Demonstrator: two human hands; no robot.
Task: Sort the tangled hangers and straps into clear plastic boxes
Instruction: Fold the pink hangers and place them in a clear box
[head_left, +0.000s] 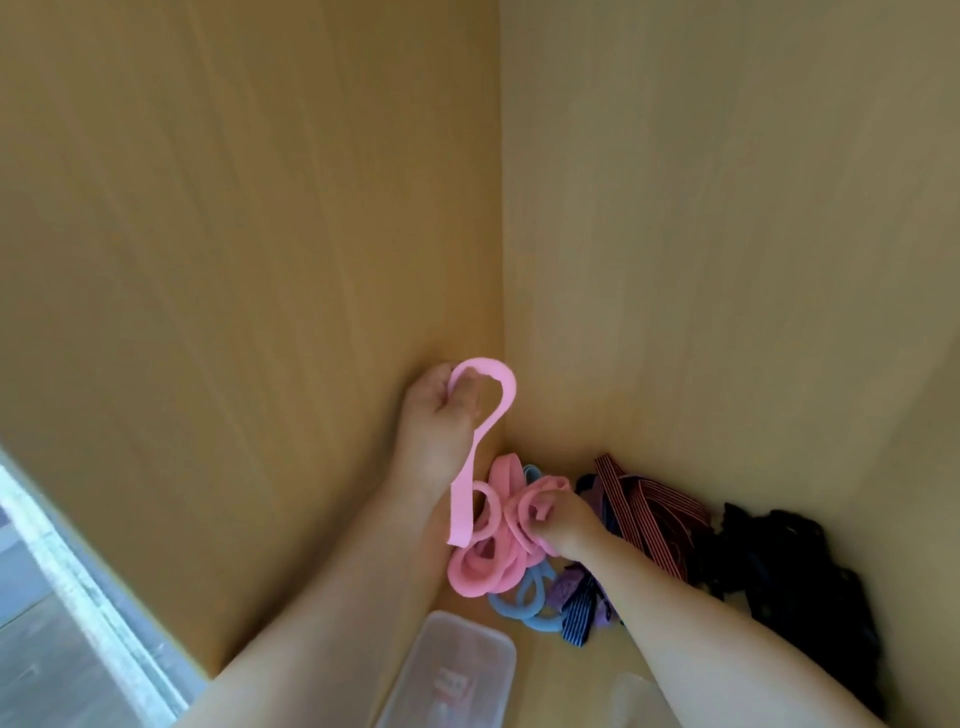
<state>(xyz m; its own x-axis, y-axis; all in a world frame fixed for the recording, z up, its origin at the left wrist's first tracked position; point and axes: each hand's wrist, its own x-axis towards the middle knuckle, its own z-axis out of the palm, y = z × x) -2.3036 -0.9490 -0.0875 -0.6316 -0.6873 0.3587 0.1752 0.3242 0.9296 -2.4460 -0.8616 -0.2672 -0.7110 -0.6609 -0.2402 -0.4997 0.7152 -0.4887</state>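
A pink strap (496, 400) loops up from a tangled pile on the cupboard floor. My left hand (439, 415) grips its upper end, raised against the left wooden wall. My right hand (563, 527) pinches a coiled bunch of the same pink strap (530, 506) lower down, over the pile. More pink coils (483, 569) lie under it, with a light blue strap (535, 597) and a purple strap (566, 590) beneath. A clear plastic box (457, 670) stands at the bottom centre, nearer to me than the pile.
Red-and-black striped straps (641, 506) and a dark blue striped strap (579, 618) lie right of the pink pile. A black tangled heap (779, 561) fills the right corner. Wooden walls close in left and behind. A second clear box edge (631, 696) shows at the bottom.
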